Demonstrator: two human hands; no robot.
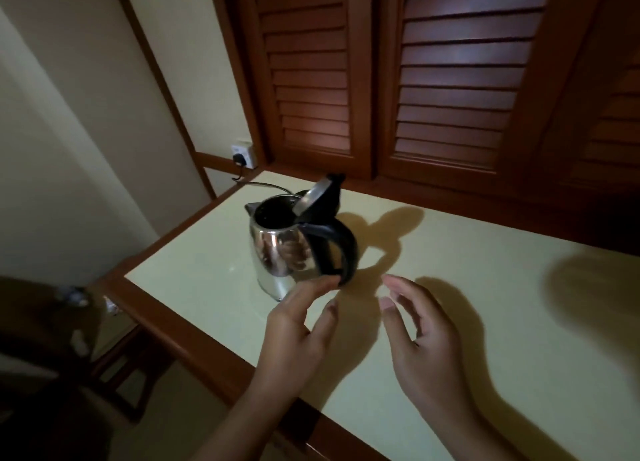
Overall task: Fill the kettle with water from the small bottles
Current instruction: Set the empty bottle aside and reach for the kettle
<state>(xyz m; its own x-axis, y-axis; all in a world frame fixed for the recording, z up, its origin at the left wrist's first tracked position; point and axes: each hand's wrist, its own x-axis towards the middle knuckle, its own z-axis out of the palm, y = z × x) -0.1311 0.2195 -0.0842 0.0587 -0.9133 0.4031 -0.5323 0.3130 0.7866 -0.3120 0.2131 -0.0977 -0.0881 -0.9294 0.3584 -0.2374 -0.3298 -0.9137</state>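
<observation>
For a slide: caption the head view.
Open-lidded kettle on table; left hand at its handle, right hand hovers open nearby.

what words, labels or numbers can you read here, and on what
No readable text in this view.
The kettle shows only reflections on its steel body, with no brand or level marks visible.
The wall socket is too small and dim to show any marking.
</observation>
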